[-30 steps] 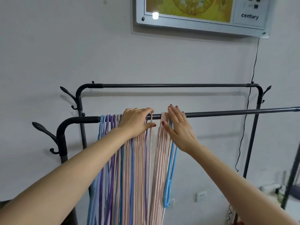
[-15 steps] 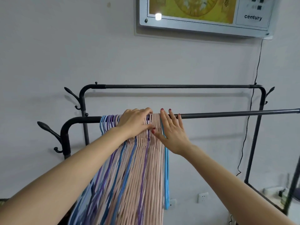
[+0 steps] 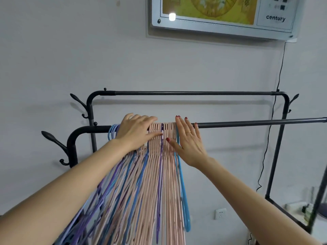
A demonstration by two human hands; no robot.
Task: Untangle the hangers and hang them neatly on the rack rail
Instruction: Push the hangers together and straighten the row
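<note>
Head view, hangers [image 3: 159,156] swung nearer, gap closed

Matt plastic hangers [image 3: 155,174], dull metal rail [image 3: 247,124]

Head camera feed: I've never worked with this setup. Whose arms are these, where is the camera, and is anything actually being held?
There is no machine: a person wears one camera on the head, looking forward and down along both bare arms. The left hand lies flat on top of a packed row of pink, blue and purple hangers hanging on the near black rack rail. The right hand, fingers straight, presses against the row's right side, beside a light blue hanger. Neither hand grips anything. A second rail stands behind.
</note>
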